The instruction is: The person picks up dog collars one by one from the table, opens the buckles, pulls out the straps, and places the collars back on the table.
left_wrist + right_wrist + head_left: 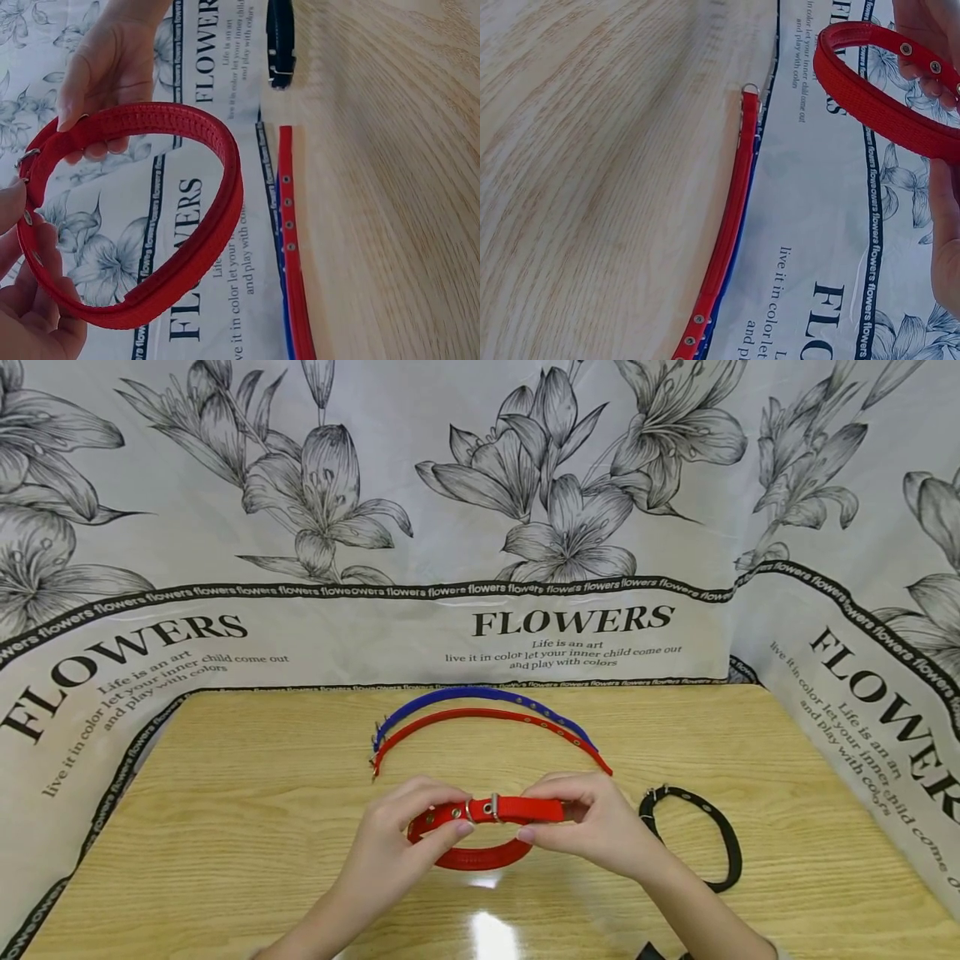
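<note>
Both hands hold a red collar, bent into a loop above the table, with its metal buckle and D-ring facing up between them. My left hand pinches the eyelet side by the D-ring, thumb below and fingers above. On the other side of the buckle, my right hand pinches the strap near its end. The left wrist view shows the collar's padded inner face, and the strap passes through the buckle. In the right wrist view, eyelets show along the held collar.
Behind the hands, a second red collar and a blue collar lie open in arcs on the wooden table. A black collar lies looped at the right. Part of a black item shows at the front edge. Flower-printed cloth encloses the table.
</note>
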### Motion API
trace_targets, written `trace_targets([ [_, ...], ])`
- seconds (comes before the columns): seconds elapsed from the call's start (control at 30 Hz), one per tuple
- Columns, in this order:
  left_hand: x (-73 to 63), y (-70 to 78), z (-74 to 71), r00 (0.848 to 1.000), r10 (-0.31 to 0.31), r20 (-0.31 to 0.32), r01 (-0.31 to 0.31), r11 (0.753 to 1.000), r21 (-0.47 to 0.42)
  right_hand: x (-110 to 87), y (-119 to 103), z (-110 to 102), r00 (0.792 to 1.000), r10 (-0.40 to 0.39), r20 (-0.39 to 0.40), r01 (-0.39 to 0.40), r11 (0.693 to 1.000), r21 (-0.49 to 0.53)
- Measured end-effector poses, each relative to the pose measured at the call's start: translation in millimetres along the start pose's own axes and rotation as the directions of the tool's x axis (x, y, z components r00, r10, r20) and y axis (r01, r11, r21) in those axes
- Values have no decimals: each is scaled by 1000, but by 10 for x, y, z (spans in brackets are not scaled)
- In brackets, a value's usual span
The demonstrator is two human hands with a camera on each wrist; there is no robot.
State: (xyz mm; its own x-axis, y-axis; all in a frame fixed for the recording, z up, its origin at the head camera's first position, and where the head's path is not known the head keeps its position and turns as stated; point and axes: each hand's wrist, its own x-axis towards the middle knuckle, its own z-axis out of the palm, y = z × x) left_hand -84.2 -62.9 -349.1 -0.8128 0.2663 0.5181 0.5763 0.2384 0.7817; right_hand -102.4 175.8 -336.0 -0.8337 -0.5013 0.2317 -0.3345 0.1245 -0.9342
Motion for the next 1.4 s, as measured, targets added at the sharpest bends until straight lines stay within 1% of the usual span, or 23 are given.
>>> trace_targets([
  [0.3, -17, -12, -27, 999, 32, -2, -32, 999, 11, -11, -6, -15, 1000, 5, -5, -5, 1000, 6],
  [0.37, -24, -15, -33, 1000, 31, -1, -31, 1000, 4, -11, -3, -15, 1000, 8, -2, -8, 1000, 19],
  [0.43, -29, -19, -37, 999, 49, -4, -49, 999, -1, -11, -1, -15, 1000, 10, -5, -10, 999, 31],
  [0.5, -30, -18, -43, 999, 52, -2, -52, 999, -7, -8, 1, -13, 1000, 10, -6, -9, 999, 43],
  [0.6, -34, -20, -51, 998, 60, 1, -60, 998, -1, 3, 3, -4, 1000, -6, -3, 6, 998, 59],
  [0.73, -36, -12, -44, 999, 54, 2, -54, 999, 2, 15, -11, -3, 1000, -18, 4, 18, 998, 63],
  [0.83, -42, 0, -28, 1000, 31, -6, -31, 999, -20, 16, -25, 2, 1000, 4, -1, -4, 998, 57],
  [0.93, -36, 11, -9, 1000, 23, -18, -23, 999, -32, 16, -33, 8, 1000, 21, -2, -21, 998, 61],
  [1.1, -8, 36, 5, 1000, 12, -16, -12, 1000, -28, 27, -32, 12, 1000, 4, 14, -5, 998, 61],
  [1.17, -1, 45, 9, 1000, 6, -8, -7, 999, -42, 33, -31, 17, 1000, -2, 18, 1, 998, 57],
  [1.37, 1, 48, 30, 999, 36, -1, -36, 996, -83, 48, -32, 36, 999, -28, 31, 26, 998, 54],
  [1.4, 0, 47, 29, 999, 40, -5, -41, 995, -86, 47, -35, 36, 999, -21, 29, 19, 998, 55],
])
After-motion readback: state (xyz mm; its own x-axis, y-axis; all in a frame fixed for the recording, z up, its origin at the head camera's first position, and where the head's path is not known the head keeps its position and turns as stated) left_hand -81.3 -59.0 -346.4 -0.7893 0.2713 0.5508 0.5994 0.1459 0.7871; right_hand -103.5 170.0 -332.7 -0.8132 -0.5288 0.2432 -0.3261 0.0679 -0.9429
